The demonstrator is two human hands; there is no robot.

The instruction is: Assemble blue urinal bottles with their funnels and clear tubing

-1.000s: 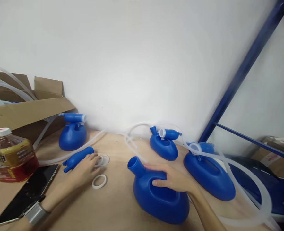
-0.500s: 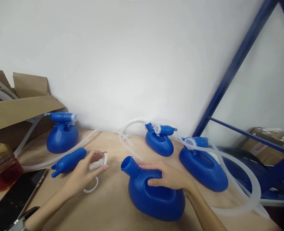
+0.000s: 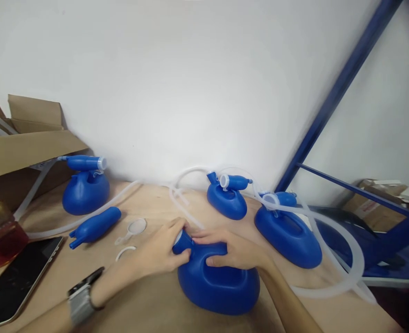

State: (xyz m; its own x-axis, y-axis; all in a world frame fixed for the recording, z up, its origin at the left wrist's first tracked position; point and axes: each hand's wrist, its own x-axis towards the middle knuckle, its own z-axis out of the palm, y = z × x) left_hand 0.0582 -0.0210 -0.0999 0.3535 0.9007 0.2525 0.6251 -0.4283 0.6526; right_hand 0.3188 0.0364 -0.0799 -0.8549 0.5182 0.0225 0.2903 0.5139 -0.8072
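Observation:
A blue plastic urinal bottle (image 3: 221, 291) lies on the brown table in front of me, its short neck angled up to the left. My right hand (image 3: 234, 249) grips the bottle's handle, thumb in the opening. Around the neck, at its mouth, my left hand (image 3: 171, 247) is closed with fingers and thumb. A pale surface shows at the mouth; whether it is a separate part I cannot tell. Left of that hand lie a translucent white cap (image 3: 137, 226) with a strap and a white ring (image 3: 125, 252), partly behind my forearm. A loose blue bulb-shaped part (image 3: 96, 226) rests farther left.
Other urinal bottles with tubes stand at the back left (image 3: 86, 194), back middle (image 3: 227, 202) and right (image 3: 287, 236). A clear hose (image 3: 357, 259) loops on the right. A phone (image 3: 19, 280), a red container (image 3: 1, 240) and a carton (image 3: 34, 148) are left; a blue metal frame (image 3: 339, 97) is right.
My left hand has moved right from the white cap to the bottle's neck. The cap now lies flat on the table. My right hand keeps its grip on the handle.

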